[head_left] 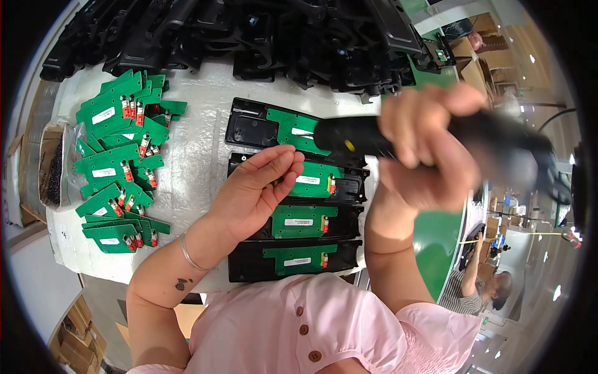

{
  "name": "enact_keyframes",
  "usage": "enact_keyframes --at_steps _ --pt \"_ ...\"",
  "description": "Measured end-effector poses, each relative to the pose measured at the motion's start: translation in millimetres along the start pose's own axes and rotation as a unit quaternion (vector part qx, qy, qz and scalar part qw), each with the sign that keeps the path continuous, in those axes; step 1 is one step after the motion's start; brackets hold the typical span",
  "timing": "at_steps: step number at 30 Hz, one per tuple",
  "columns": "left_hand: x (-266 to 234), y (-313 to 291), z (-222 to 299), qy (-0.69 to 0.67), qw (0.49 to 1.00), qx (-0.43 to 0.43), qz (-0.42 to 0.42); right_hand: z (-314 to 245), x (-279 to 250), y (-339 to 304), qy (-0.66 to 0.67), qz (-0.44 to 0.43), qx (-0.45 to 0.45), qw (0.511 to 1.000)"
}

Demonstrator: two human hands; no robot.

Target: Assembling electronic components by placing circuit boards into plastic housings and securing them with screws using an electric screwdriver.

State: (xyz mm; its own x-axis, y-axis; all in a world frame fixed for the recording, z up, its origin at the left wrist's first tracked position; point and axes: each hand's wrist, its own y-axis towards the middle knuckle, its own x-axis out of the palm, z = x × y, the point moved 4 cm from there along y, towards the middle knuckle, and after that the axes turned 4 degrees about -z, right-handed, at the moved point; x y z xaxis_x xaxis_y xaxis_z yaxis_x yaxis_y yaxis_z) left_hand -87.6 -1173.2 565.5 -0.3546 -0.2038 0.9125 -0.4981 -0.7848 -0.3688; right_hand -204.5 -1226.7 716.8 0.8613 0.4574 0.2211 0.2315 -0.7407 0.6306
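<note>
My right hand [430,146], smeared by motion, is wrapped round a black electric screwdriver [349,134]. The screwdriver lies nearly level, its bit pointing left over a green circuit board [283,121] in the farthest black plastic housing [246,128]. Whether the bit touches the board I cannot tell. Just left of the bit, my left hand [255,187] is closed, thumb against the curled fingers; anything in them is hidden. It hovers over the second housing [352,184], partly covering its board. Nearer my body lie more housings [249,265], each with a green board [299,221] in it.
Loose green boards with red-and-white connectors [112,168] are piled on the left of the white table [193,131]. A box [51,129] of small dark parts stands at the left edge. Black plastic parts [249,31] crowd the back. Another person [470,287] is at far right.
</note>
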Motion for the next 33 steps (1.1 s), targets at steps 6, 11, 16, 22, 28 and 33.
enact_keyframes --at_steps 6,11,16,22,28,33 --pt "1 0 -2 -0.048 0.996 -0.035 -0.063 -32 15 -15 0.01 -0.042 0.025 0.999" --pt "-2 0 -6 -0.034 0.997 -0.036 -0.064 -31 15 -16 0.026 -0.041 0.03 0.998" --pt "-2 2 -9 -0.038 0.99 -0.063 -0.117 -32 12 -17 0.035 -0.05 0.04 0.997" --pt "11 -9 -26 0.026 0.995 -0.095 -0.01 25 -4 -18 -0.045 0.122 0.049 0.99" --pt "15 -9 -26 0.061 0.989 -0.112 -0.078 51 -24 -19 -0.042 0.089 0.06 0.993" --pt "13 -10 -27 0.067 0.988 -0.111 -0.083 58 -23 -19 -0.039 0.093 0.081 0.992"
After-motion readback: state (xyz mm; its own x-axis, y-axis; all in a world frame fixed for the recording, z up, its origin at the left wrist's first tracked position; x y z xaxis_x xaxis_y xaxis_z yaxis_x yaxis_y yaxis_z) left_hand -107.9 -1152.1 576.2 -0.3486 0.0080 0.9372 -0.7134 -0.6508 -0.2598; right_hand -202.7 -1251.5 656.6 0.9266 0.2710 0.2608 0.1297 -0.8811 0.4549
